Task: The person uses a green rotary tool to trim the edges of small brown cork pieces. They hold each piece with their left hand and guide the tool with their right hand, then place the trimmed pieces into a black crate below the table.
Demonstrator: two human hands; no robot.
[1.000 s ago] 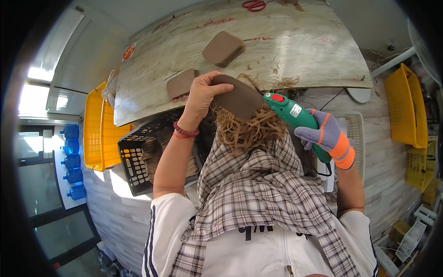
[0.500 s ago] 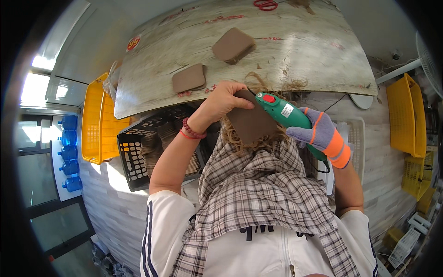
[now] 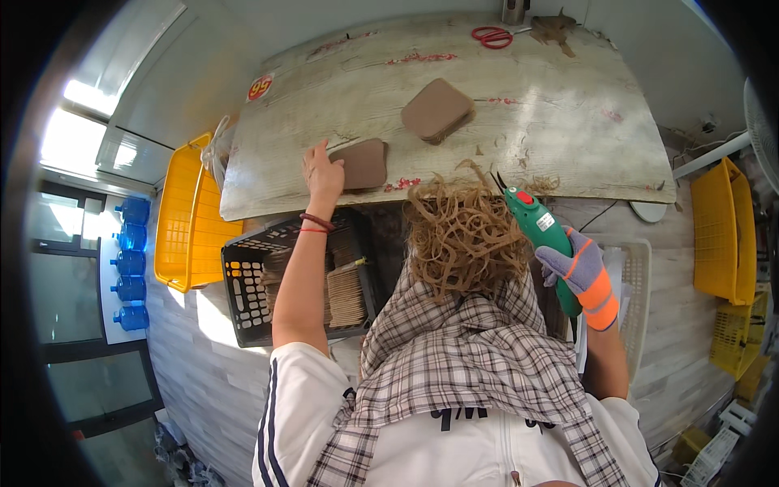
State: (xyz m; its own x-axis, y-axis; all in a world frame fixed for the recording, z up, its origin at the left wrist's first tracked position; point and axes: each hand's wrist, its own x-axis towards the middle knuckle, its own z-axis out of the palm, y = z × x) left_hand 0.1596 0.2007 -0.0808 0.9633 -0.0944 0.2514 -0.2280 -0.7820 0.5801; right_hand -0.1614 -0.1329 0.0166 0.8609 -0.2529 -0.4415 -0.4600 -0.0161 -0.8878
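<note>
My left hand [image 3: 324, 172] rests at the left edge of a small stack of brown rounded pads [image 3: 363, 165] on the table, its fingers stretched out against it. My right hand [image 3: 574, 264], in a purple and orange glove, is wrapped round green electric scissors [image 3: 542, 230] with a red button. The two thin blades stand apart, pointing at the table's near edge. A heap of curly brown trimmings [image 3: 464, 235] fills my lap over a plaid apron [image 3: 454, 357]. A taller stack of similar pads [image 3: 438, 109] sits farther back.
The worn wooden table [image 3: 324, 89] carries red-handled scissors [image 3: 492, 37] and brown scraps [image 3: 555, 31] at the back. A black crate [image 3: 247, 296] with stacked pads stands left of my legs, a yellow basket [image 3: 182, 227] beyond it. On the right is a white basket [image 3: 639, 300].
My left hand has carried the brown pad from the scissors over to the left stack, uncovering the trimmings in my lap. The electric scissors have moved slightly right and down.
</note>
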